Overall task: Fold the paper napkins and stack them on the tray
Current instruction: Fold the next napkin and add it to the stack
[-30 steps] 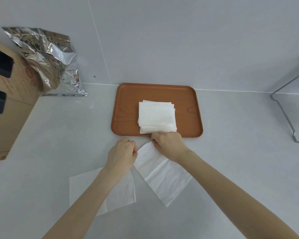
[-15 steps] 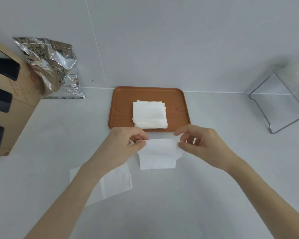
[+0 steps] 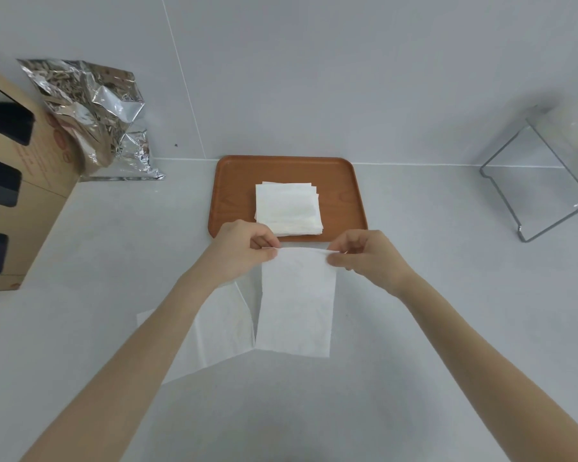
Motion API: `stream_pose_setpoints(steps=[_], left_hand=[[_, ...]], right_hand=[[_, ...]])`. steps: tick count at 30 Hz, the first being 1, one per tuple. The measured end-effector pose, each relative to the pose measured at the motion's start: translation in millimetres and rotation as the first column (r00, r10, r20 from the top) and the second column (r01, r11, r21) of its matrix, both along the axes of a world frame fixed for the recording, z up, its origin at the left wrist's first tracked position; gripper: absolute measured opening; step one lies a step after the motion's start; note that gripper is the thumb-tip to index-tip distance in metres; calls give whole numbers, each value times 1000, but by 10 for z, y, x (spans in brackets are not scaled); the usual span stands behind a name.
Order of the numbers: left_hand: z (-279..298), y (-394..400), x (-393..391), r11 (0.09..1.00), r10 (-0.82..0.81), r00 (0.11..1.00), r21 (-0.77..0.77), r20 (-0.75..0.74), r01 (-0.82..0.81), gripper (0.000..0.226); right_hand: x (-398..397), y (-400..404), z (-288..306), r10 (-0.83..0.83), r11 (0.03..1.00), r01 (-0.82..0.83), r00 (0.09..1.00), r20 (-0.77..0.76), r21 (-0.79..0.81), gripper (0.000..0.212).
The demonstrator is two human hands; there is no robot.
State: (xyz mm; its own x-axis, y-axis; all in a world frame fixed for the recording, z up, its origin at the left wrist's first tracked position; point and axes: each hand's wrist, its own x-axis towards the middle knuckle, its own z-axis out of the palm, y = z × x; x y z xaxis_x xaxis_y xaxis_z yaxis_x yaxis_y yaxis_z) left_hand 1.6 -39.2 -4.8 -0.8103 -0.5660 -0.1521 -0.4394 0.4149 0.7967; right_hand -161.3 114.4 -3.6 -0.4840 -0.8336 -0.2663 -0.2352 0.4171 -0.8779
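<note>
A brown tray [image 3: 234, 195] lies against the back wall with a stack of folded white napkins [image 3: 287, 208] in its middle. In front of the tray I hold a white paper napkin [image 3: 296, 305] up by its top edge, so that it hangs down over the counter. My left hand [image 3: 244, 251] pinches the top left corner and my right hand [image 3: 364, 255] pinches the top right corner. Another flat napkin [image 3: 221, 331] lies on the counter under my left forearm, partly hidden by it.
A cardboard box [image 3: 17, 195] with dark cut-outs stands at the left edge. A crumpled silver foil bag [image 3: 94, 115] leans on the wall beside it. A clear acrylic stand [image 3: 541, 185] sits at the far right.
Both hands have lifted the napkin from the counter. It was angled and flat, then half raised; now it hangs long and straight from my fingers.
</note>
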Motion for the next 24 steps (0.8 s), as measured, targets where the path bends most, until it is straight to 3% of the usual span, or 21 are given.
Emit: stream_pose_setpoints(steps=[7,14,19,22,24], left_hand=[[-337,20,-27,998,-30,997,-53,75,34,11],[-216,310,310,985,-110,994,-133,25,112,13],[-427,592,503,973,-184,973,-113,140,201,16],[-569,724,535,951,-243,930,-121,276,284,18],[-613,757,532,926,-285,887,-133,364,352,23]], right_hand=[[4,6,-339,-53,998,56,996,-77,42,21],[221,383,-267,59,998,-58,986,-156,7,21],[387,666,-473,208,978,-191,933,-295,84,21],[437,752,-606,329,941,-273,877,-350,201,14],[461,768,-644,431,893,-337,831,-353,298,20]])
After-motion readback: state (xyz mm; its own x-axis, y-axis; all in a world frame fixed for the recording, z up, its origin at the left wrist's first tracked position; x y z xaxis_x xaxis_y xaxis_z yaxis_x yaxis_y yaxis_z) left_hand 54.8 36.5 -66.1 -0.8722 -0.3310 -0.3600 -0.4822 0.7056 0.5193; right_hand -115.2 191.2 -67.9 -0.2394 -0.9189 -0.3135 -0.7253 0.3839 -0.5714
